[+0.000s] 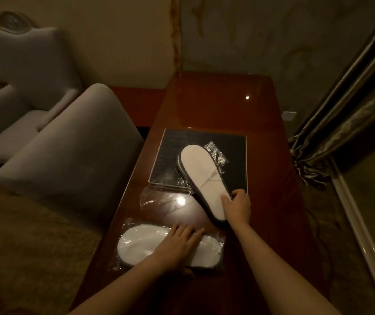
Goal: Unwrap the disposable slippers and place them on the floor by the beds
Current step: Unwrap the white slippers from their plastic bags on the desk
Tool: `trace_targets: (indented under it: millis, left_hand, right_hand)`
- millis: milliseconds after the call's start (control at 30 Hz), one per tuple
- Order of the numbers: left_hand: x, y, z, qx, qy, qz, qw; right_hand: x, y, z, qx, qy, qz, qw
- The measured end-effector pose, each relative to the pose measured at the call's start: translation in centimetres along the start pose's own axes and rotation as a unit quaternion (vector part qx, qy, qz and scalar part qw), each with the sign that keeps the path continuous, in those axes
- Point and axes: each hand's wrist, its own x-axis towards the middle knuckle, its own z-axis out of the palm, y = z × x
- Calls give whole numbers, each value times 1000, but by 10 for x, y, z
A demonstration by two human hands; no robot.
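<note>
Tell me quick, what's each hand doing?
Left hand: open, flat on the plastic-wrapped white slippers.
Right hand: closed on the unwrapped white slippers with dark soles.

slippers [201, 176]: white, grey-edged | table [216, 105]: red-brown | mat [170, 155]: black | chair [72, 142]: grey

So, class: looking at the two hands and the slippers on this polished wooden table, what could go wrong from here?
1. The right hand pinches only the near end of the unwrapped white slippers; they may sag or slide apart when lifted.
2. The crumpled clear plastic wrapper lies loose beside them and could be dragged off the glossy wooden table.
3. The left hand lies flat on the plastic-wrapped white slippers; that smooth film might skid.
</note>
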Motion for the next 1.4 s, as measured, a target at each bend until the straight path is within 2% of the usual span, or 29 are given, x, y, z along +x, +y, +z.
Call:
trace_targets:
  millis: [133, 233, 367, 467, 800, 900, 1000, 1100, 1167, 1233, 1333, 1400]
  left_hand:
    - [-1, 1, -7, 10, 27, -10, 1000]
    - [-2, 2, -14, -27, 65, -29, 997]
    - [-5, 6, -31, -82, 131, -51, 987]
    - [-6, 9, -48, -79, 176, -59, 979]
    - [-9, 8, -100, -81, 243, -88, 963]
    - [-10, 5, -110, -95, 258, -90, 957]
    - [-10, 5, -121, -110, 269, -94, 952]
    - [-9, 4, -128, -93, 279, -88, 952]
    - [-11, 0, -129, -92, 286, -94, 949]
    - [-13, -4, -129, -90, 294, -106, 945]
    - [-14, -5, -132, -96, 303, -111, 942]
    - [-13, -2, -134, -101, 307, -111, 940]
  right_hand:
    - [-15, 10, -15, 15, 19, -65, 998]
    - [-39, 22, -23, 9, 29, -111, 993]
    - [-71, 31, -25, 6, -18, -167, 986]
    - [-78, 22, -27, 35, -35, -188, 981]
    - [-62, -31, -55, 32, 64, -285, 956]
    - [-54, -41, -64, 73, 80, -263, 959]
    - [-41, -46, -74, 193, 94, -162, 963]
    - [-33, -43, -78, 264, 21, -71, 962]
    - [-34, -42, -83, 299, -28, -40, 953]
    - [-37, -42, -91, 284, -54, -54, 956]
    - [-45, -46, -96, 204, -104, -106, 968]
    - [-48, -46, -95, 177, -102, -134, 970]
